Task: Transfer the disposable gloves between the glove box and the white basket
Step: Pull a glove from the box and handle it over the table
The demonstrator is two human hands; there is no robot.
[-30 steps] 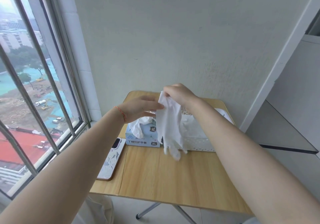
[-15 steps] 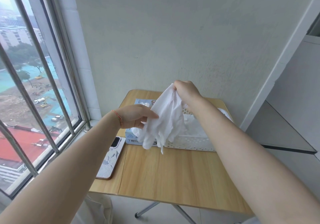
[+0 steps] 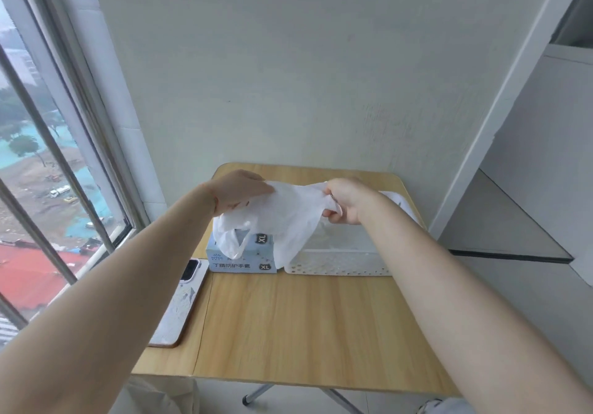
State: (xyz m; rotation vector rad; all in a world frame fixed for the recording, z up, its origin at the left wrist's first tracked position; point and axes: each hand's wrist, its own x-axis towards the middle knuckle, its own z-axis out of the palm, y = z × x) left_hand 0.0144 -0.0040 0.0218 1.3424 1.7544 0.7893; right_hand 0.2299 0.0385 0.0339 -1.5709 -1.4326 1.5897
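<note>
Gloves (image 3: 290, 218): one white disposable glove is stretched in the air between both hands, above the glove box (image 3: 243, 255) and the left end of the white basket (image 3: 337, 264). Both containers stand side by side, touching or nearly so, toward the far edge of the table (image 3: 288, 324).

Left hand (image 3: 236, 190): fingers extended along the glove's upper edge, thumb underneath, pinching the sheet. Right hand (image 3: 345, 200): fingers clenched around a bunched end of the glove.

Handling, as judged from the drape: the material is very light, thin and limp. It folds and sags under its own weight and offers no stiff edge. It looks smooth, so a loose pinch may slip. It can stretch and may tear if pulled hard between two hands. Take hold at a gathered end or at the cuff, not at a single finger. A second glove (image 3: 229, 237) hangs out of the box opening and may be dragged along.

Legible markings: the box front carries "XL" on two dark badges and the Chinese text "丁腈防护手套". A small logo above the text is too small to read.

A phone (image 3: 179, 301) lies near the table's left edge.
</note>
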